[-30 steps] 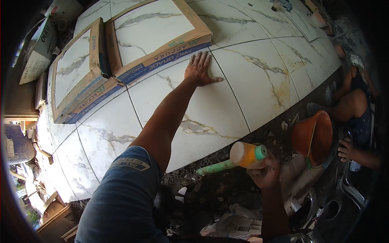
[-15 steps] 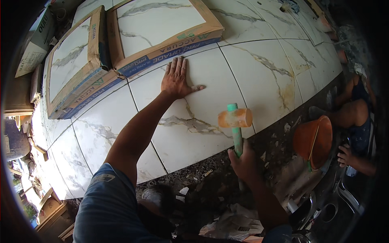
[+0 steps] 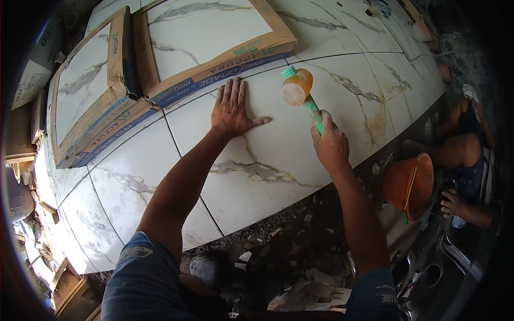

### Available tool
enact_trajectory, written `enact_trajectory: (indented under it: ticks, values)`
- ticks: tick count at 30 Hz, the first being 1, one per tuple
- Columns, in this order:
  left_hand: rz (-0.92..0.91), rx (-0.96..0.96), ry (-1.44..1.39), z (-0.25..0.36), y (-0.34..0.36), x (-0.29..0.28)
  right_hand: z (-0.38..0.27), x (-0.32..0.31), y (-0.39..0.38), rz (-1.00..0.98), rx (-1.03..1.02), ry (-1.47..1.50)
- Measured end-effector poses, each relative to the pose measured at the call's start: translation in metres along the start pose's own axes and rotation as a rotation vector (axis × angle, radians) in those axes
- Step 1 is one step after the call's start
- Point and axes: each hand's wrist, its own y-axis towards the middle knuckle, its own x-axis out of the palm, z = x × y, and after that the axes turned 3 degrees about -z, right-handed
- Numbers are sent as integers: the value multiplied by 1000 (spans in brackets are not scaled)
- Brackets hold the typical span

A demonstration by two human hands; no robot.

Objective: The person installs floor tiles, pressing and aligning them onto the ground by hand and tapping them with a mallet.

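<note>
My left hand lies flat on a large white tile with grey and gold marbling, its fingers spread and its tips near a tile carton. In my right hand is a rubber mallet with an orange head and a green handle. The mallet's head is over the far right part of that tile, close to the joint with the neighbouring one. Whether it touches the surface I cannot tell. White dust marks the fingers of both hands.
Two open cartons of marbled tiles, one larger and one smaller, rest on the laid tiles. Rubble and scraps cover the dark ground at the near edge. At the right stands an orange bucket, beside another person's hand and bent leg.
My right hand has lifted the mallet forward from the tile's near edge to its far right part. The left hand stays pressed flat in the same place.
</note>
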Motion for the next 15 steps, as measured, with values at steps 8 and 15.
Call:
enact_trajectory:
  ticks: [8,15]
  values:
    - [23,24,12,-1,-4,-2,-18,-35,-162,27,295,395]
    - [-115,364,-79,14,-87,-2,5,-44,-222,454,1179,1461]
